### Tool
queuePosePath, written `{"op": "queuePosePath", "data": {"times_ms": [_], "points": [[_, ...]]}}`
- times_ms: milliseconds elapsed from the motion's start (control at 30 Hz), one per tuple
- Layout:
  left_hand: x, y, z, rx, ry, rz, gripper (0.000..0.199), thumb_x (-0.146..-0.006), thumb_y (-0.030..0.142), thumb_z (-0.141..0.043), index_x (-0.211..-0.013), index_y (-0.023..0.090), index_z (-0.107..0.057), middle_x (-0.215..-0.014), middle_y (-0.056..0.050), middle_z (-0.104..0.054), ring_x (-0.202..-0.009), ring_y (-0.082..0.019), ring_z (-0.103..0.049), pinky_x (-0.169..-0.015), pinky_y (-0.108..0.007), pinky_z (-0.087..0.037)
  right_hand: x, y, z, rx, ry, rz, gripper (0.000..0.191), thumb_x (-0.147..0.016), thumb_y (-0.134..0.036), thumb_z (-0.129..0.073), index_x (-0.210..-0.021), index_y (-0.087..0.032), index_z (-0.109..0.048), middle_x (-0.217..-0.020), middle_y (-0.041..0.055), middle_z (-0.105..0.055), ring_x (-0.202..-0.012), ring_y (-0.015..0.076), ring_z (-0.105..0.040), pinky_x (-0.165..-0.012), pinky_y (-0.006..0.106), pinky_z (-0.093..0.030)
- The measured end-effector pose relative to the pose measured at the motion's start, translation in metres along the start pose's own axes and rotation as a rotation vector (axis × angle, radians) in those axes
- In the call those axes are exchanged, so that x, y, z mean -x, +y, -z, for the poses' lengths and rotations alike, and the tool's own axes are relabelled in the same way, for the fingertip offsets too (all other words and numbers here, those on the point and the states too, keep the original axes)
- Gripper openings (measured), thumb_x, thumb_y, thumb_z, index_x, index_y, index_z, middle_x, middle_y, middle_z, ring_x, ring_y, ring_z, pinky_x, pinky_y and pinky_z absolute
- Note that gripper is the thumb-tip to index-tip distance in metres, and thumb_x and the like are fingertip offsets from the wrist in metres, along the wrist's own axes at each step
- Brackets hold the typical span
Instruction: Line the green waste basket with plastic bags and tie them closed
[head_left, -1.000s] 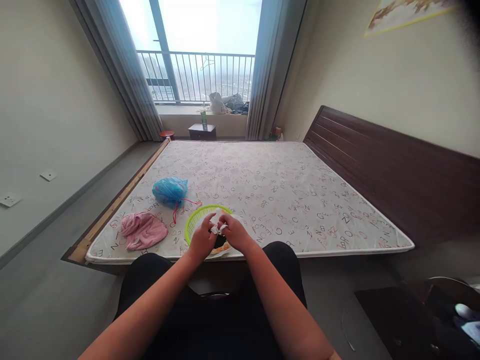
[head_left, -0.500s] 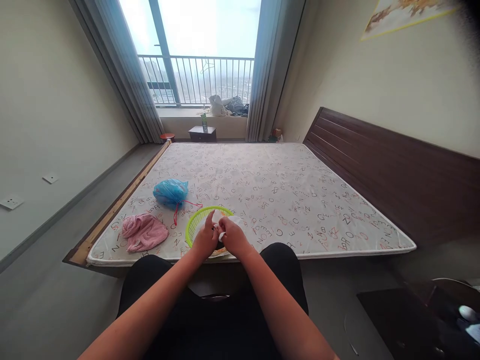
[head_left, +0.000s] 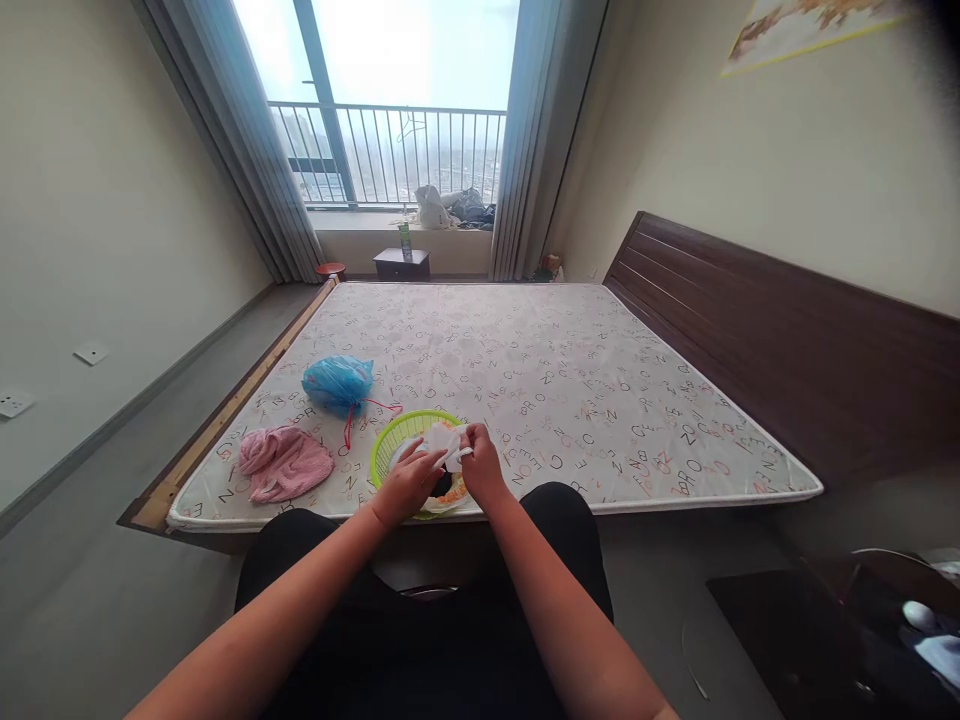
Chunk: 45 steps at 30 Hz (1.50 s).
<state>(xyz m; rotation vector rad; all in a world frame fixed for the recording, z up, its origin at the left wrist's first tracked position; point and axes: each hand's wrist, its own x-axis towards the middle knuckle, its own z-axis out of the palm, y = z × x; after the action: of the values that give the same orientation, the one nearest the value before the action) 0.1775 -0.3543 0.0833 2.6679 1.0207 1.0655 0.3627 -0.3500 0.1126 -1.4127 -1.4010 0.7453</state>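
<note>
A thin white sheet-like piece, seemingly a plastic bag [head_left: 444,440], is stretched between my hands over a lime-green plastic basket [head_left: 377,455]. My right hand [head_left: 481,468] pinches a twisted end of it at the basket's right side. On the left, my left hand [head_left: 409,482] reaches across the rim, its fingertips closed on the bag's other side. Below the hands, something black [head_left: 442,486] and an orange-and-white patterned piece [head_left: 454,492] show in the basket. My fingers and the bag hide much of its inside.
The basket stands at the near edge of a letter-printed mattress [head_left: 570,400]. To its left lie a pink cloth [head_left: 286,464] and a blue plastic bag [head_left: 337,382] with red ties. A dark headboard [head_left: 757,350] rises at the right. A small nightstand [head_left: 402,264] stands beyond the bed.
My hands, close together before, have moved apart, the right one shifting right and up. The white bag is now spread between them, and more of the basket's contents shows.
</note>
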Motion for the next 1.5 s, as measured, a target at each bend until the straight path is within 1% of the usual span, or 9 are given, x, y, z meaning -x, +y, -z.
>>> {"op": "queuePosePath", "data": {"times_ms": [133,400,633,800,1000,1067,1233,1367,1500], "points": [[0.001,0.006,-0.011,0.116,-0.151,-0.127,0.030,-0.104,0.024,-0.047,-0.131,0.021,-0.061,-0.105,-0.007,-0.075,-0.102,-0.021,-0.072,-0.099,-0.041,-0.057,-0.001,0.006,0.001,0.030,0.009,-0.010,0.015,-0.093,-0.038,-0.040,-0.093,-0.025,-0.046,-0.081,-0.0004,-0.058,-0.073,0.0199,-0.055,-0.066,0.030,-0.038],[0.011,-0.016,-0.017,0.217,-0.365,0.270,0.030,-0.089,0.016,-0.056,-0.109,0.025,-0.077,-0.104,-0.008,-0.073,-0.095,-0.023,-0.068,-0.092,-0.035,-0.054,0.002,0.020,0.002,0.111,-0.020,-0.016,0.018,-0.094,-0.040,-0.038,-0.094,-0.025,-0.048,-0.080,-0.0005,-0.058,-0.074,0.0202,-0.055,-0.069,0.031,-0.039],[0.022,-0.028,-0.029,0.266,-0.242,0.485,0.036,-0.093,0.020,-0.052,-0.120,0.028,-0.075,-0.101,-0.006,-0.077,-0.090,-0.021,-0.071,-0.088,-0.034,-0.055,0.002,0.032,0.005,0.043,-0.009,-0.114,0.022,-0.086,-0.031,-0.040,-0.104,-0.024,-0.051,-0.091,0.0041,-0.067,-0.084,0.0226,-0.064,-0.077,0.034,-0.046],[0.023,-0.050,-0.027,0.513,-0.061,0.736,0.028,-0.085,0.038,-0.064,-0.104,0.024,-0.079,-0.100,-0.006,-0.081,-0.093,-0.024,-0.074,-0.092,-0.039,-0.057,-0.007,0.016,0.035,-0.342,-0.020,-0.063,0.023,-0.079,-0.026,-0.043,-0.099,-0.023,-0.054,-0.097,0.0066,-0.074,-0.093,0.0225,-0.069,-0.089,0.037,-0.051],[0.022,-0.073,-0.008,0.735,0.287,1.051,0.058,-0.065,0.058,-0.081,-0.104,0.015,-0.078,-0.100,-0.012,-0.080,-0.081,-0.023,-0.074,-0.077,-0.034,-0.058,-0.014,0.008,0.051,-0.621,-0.252,-0.166,0.020,-0.079,-0.032,-0.045,-0.089,-0.024,-0.059,-0.051,-0.0040,-0.053,-0.054,0.0217,-0.062,-0.081,0.043,-0.053],[0.027,-0.080,-0.004,0.762,0.371,1.128,0.066,-0.062,0.062,-0.082,-0.107,0.014,-0.077,-0.104,-0.013,-0.080,-0.078,-0.021,-0.073,-0.069,-0.029,-0.055,-0.016,0.010,0.054,-0.727,-0.166,-0.178,0.015,-0.078,-0.035,-0.046,-0.083,-0.025,-0.056,-0.047,-0.0061,-0.042,-0.051,0.0229,-0.061,-0.081,0.046,-0.053],[0.037,-0.089,-0.008,0.806,0.458,1.155,0.067,-0.060,0.061,-0.084,-0.107,0.014,-0.077,-0.107,-0.013,-0.080,-0.081,-0.019,-0.071,-0.067,-0.026,-0.052,-0.013,0.017,0.056,-0.699,0.032,-0.152,0.021,-0.083,-0.042,-0.047,-0.093,-0.027,-0.057,-0.069,0.0023,-0.060,-0.083,0.0281,-0.071,-0.086,0.047,-0.052],[0.036,-0.088,-0.014,0.763,0.488,1.145,0.063,-0.064,0.060,-0.081,-0.106,0.013,-0.076,-0.104,-0.014,-0.080,-0.080,-0.021,-0.072,-0.070,-0.029,-0.054,-0.001,0.025,0.035,-0.522,-0.188,-0.252,0.025,-0.085,-0.040,-0.042,-0.084,-0.023,-0.061,-0.047,-0.0054,-0.038,-0.045,0.0184,-0.047,-0.063,0.036,-0.049],[0.034,-0.082,-0.012,0.736,0.424,1.133,0.057,-0.065,0.055,-0.079,-0.104,0.014,-0.076,-0.097,-0.012,-0.080,-0.081,-0.023,-0.074,-0.075,-0.033,-0.057,0.008,0.035,0.015,-0.181,-0.507,-0.291,0.028,-0.085,-0.036,-0.041,-0.077,-0.021,-0.064,-0.049,-0.0058,-0.038,-0.046,0.0145,-0.035,-0.051,0.027,-0.034]]}}
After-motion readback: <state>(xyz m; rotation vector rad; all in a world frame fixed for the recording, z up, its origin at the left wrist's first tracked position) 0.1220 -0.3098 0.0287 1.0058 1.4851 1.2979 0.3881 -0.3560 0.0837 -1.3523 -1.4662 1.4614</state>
